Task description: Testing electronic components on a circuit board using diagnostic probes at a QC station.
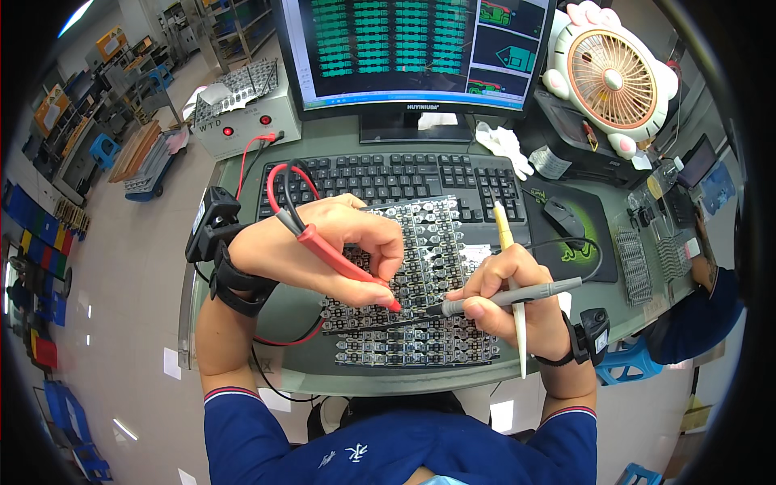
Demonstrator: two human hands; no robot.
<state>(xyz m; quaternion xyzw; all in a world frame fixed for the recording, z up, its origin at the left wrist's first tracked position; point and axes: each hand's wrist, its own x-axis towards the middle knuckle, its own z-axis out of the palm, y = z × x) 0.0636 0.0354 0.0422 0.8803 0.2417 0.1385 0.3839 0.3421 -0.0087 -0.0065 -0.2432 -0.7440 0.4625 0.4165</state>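
Note:
My left hand is closed round a red test probe, its tip pointing down at a panel of small circuit boards. In my right hand lies a grey test probe, its dark tip on or just above the same panel, close to the red tip. The same hand also holds a thin cream stick with a yellowish upper part, crossing between the fingers; its kind is unclear. Another panel of like boards shows under the near edge. Whether the tips touch metal cannot be made out.
The panel's far part overlaps a black keyboard. Behind stands a monitor; a power supply box with a red lead is left. A mouse, white glove, fan and another person's sleeve are right.

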